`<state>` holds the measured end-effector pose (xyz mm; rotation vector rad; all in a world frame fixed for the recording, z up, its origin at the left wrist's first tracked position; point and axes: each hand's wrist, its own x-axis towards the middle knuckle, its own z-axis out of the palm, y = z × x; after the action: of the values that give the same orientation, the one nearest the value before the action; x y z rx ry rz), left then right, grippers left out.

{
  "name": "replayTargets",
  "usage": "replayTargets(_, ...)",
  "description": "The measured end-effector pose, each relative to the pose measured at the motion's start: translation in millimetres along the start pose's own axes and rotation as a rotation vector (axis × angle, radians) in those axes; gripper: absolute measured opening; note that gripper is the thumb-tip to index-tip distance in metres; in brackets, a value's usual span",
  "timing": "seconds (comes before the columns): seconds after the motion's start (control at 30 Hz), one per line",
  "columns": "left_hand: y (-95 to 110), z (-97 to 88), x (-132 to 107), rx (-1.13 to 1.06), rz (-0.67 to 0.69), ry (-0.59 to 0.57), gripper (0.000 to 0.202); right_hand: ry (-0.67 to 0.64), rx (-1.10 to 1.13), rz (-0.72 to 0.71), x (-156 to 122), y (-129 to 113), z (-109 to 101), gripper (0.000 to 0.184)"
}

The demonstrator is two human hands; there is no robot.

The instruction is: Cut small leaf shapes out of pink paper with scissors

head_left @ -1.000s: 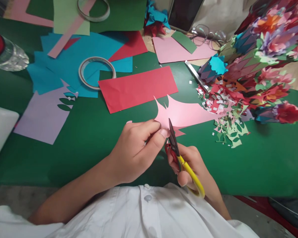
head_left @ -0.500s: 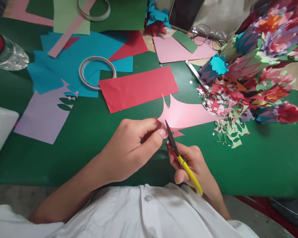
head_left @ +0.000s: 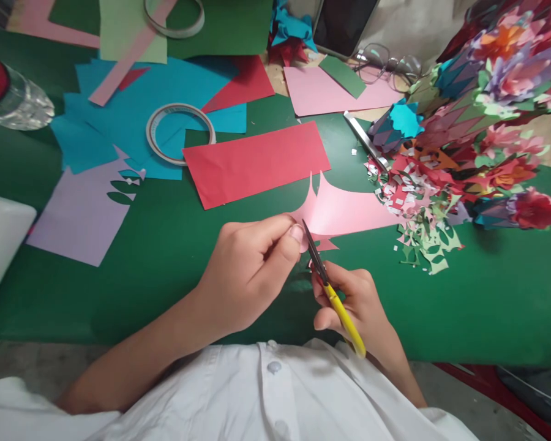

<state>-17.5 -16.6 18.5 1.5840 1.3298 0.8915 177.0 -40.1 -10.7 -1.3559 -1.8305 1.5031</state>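
Observation:
Between thumb and fingers, my left hand (head_left: 257,272) pinches the left end of a piece of pink paper (head_left: 344,211) with curved, pointed cut edges. My right hand (head_left: 353,294) is closed round the scissors (head_left: 335,303), which have dark blades and a yellow handle. Their blades lie against the pink paper just right of my left fingertips, and look nearly closed. A red paper strip (head_left: 257,165) lies flat beyond my hands. The fingers of my right hand are partly hidden behind the scissors.
Paper scraps (head_left: 422,214) and paper flowers (head_left: 509,92) crowd the right side, near metal tweezers (head_left: 366,142). A tape roll (head_left: 149,136) rests on blue sheets (head_left: 105,122). Purple paper (head_left: 82,220) and a bottle (head_left: 21,98) are at left. Glasses (head_left: 371,64) and a phone (head_left: 342,27) sit at the back.
The pink paper's pointed tips have shifted slightly to the right and turned. My left hand has drawn a little left, and the scissors' handles have closed somewhat.

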Motion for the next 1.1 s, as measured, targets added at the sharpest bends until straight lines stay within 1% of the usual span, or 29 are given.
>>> replayTargets(0.07,1.0,0.1,0.6,0.005,-0.009,0.013,0.034,0.002,-0.004,-0.002,0.3,0.2,0.7,0.067)
replayTargets(0.17,2.3,-1.8,1.8,0.015,0.006,-0.002,0.034,0.006,-0.013,-0.010,0.0,-0.1,0.9,0.067)
replayTargets(0.3,1.0,-2.4,2.2,0.081,0.095,-0.005,0.033,0.008,-0.023,-0.015,-1.2,-0.5,0.0,0.066)
replayTargets(0.43,-2.5,1.1,1.4,0.096,0.163,0.030,0.031,0.004,-0.003,-0.008,-2.3,0.9,0.2,0.066)
replayTargets(0.53,-3.7,2.6,0.5,0.103,0.153,0.056,0.031,0.008,0.002,-0.002,-2.6,1.8,0.6,0.066)
replayTargets(0.93,-4.7,4.0,1.3,0.094,0.136,0.070,0.035,-0.001,0.004,0.013,-2.5,1.1,0.9,0.065)
replayTargets(1.1,-4.4,6.7,-2.2,0.087,0.121,0.065,0.030,0.016,-0.003,0.010,-1.2,1.7,1.6,0.064)
